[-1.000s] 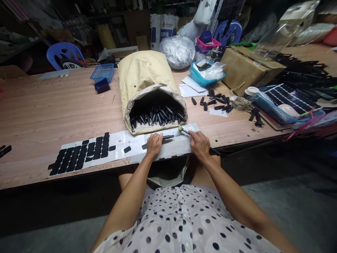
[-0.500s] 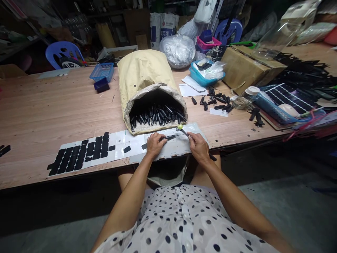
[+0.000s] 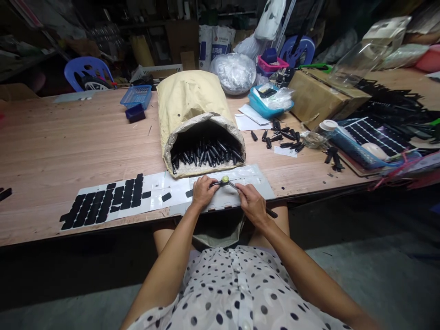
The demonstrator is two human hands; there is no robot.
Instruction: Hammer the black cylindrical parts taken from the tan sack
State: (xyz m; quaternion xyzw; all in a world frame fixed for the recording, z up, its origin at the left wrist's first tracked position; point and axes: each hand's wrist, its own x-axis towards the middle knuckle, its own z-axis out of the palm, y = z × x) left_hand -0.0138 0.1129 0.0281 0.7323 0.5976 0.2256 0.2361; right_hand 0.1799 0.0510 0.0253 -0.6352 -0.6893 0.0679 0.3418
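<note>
My left hand (image 3: pixel 202 191) is closed on a slim black part (image 3: pixel 216 184) lying on a white sheet (image 3: pixel 225 198) at the table's front edge. My right hand (image 3: pixel 252 204) grips a thin tool with a small yellow-green wheel (image 3: pixel 225 179) at its tip, its dark handle sticking out behind the hand. The wheel rests on the black part just right of my left fingers. Directly beyond my hands lies a tan sack (image 3: pixel 192 112) on its side, its open mouth full of several black parts (image 3: pixel 206 153).
A white backing sheet with several black pads (image 3: pixel 103 201) lies to the left. Loose black parts (image 3: pixel 283 134), papers, a blue tray (image 3: pixel 270 98), a cardboard box (image 3: pixel 321 94) and a blue basket (image 3: pixel 364 142) crowd the right. A small blue basket (image 3: pixel 136 95) sits behind.
My right hand has moved left, carrying the wheel tip from the sack's right corner onto the black part in my left hand. The camera shifted slightly.
</note>
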